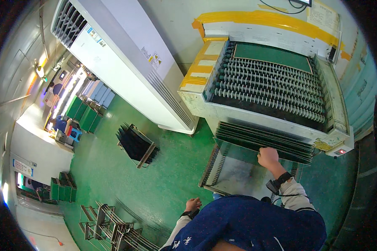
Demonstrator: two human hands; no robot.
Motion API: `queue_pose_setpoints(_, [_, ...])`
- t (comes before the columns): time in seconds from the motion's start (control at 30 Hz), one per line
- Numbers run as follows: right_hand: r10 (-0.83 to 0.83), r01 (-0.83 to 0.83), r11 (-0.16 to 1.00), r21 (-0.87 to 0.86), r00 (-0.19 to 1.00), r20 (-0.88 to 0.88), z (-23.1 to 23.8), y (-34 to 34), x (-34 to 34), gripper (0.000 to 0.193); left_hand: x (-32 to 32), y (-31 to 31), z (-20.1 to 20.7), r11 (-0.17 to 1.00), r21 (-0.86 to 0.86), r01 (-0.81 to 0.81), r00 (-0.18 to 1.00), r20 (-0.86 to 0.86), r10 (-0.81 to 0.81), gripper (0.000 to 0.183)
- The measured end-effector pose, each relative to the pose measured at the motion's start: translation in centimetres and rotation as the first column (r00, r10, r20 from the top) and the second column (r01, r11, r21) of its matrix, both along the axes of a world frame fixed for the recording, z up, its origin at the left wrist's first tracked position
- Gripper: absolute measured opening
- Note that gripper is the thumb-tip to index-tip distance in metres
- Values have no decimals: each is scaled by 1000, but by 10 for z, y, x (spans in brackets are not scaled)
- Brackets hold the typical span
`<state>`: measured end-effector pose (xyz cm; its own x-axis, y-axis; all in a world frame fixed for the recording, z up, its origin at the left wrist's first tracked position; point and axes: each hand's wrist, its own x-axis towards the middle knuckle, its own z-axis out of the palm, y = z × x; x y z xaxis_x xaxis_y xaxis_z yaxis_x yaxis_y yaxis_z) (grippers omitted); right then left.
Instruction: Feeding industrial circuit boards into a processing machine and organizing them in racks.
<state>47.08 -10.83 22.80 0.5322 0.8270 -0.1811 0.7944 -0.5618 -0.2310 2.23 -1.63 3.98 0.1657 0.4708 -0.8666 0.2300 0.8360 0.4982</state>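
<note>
My right hand [268,158] is closed at the upper edge of the nearest thin, dark green panel, in a row of panels [262,140] standing side by side. They stand in a slotted rack [215,167] at the front of a roller machine [276,121]. My fingertips are partly hidden by the hand itself. My left hand [192,205] hangs low by my body, left of the rack, its fingers curled in with nothing visible in them. A flat green panel [272,57] lies on the far end of the machine's rollers [272,92].
A tall white air conditioner [134,62] stands left of the machine. On the green floor are a rack of dark panels [136,144] and metal racks [109,226] at lower left. Green bins [81,113] stand farther off, near a person [60,124] by a blue stool [75,134].
</note>
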Motion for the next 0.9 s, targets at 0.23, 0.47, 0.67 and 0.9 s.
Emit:
queue_pose_setpoints(0.23, [-11,11,1000,-7,1000,7,-2,1,1,23,0,1,-4,1000,-22,-3,1000,6,3,18])
queue_pose_setpoints(0.47, [-20,20,1000,7,1000,4,-1,1,1,23,-1,2,-6,1000,-6,12,1000,9,-12,17])
queue_pose_setpoints(0.67, [-30,29,999,13,1000,11,0,1,0,24,-4,3,-12,1000,-12,14,999,37,-14,17])
queue_pose_setpoints(0.9, [-30,30,999,11,999,14,0,3,0,23,-6,2,-15,999,-14,38,999,14,-38,19])
